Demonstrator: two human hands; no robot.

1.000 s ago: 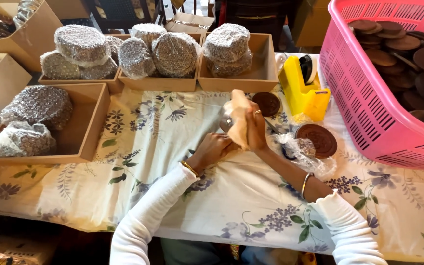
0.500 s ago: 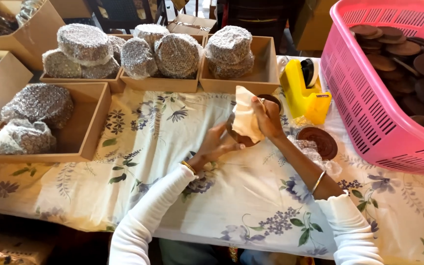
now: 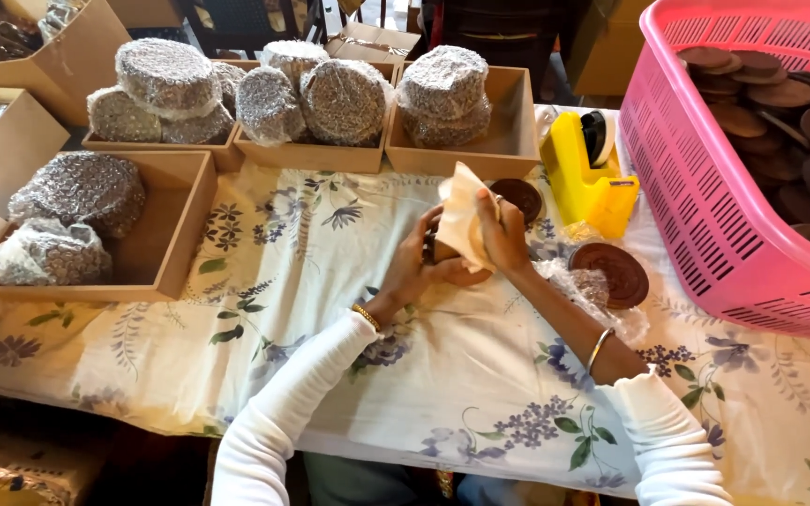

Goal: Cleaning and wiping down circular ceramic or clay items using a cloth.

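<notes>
Both hands are closed in a grip on one thing: the right hand (image 3: 503, 234) pinches the upper edge of a beige paper sheet (image 3: 462, 220), and the left hand (image 3: 419, 270) cups a dark round disc (image 3: 431, 248) from below, the paper folded over it. The bundle hangs above the middle of the surface, between the two palms, the sheet's long axis running near-upright from the left palm up to the right fingertips. The left hand lies under and to the left of the disc, the right hand above and to its right; both touch it, so neither is nearer.

Around them, from large to small: the floral-clothed surface (image 3: 264, 309); a pink plastic basket (image 3: 705, 215) at far right, filled with brown discs; wooden trays (image 3: 189, 201) at left and far side holding bubble-wrapped rounds (image 3: 169, 75); a yellow tape dispenser (image 3: 585, 183) just right of the hands; a bare carved disc (image 3: 614, 274) lying on clear wrap near the right forearm; another dark disc (image 3: 520, 197) just beyond the paper.
</notes>
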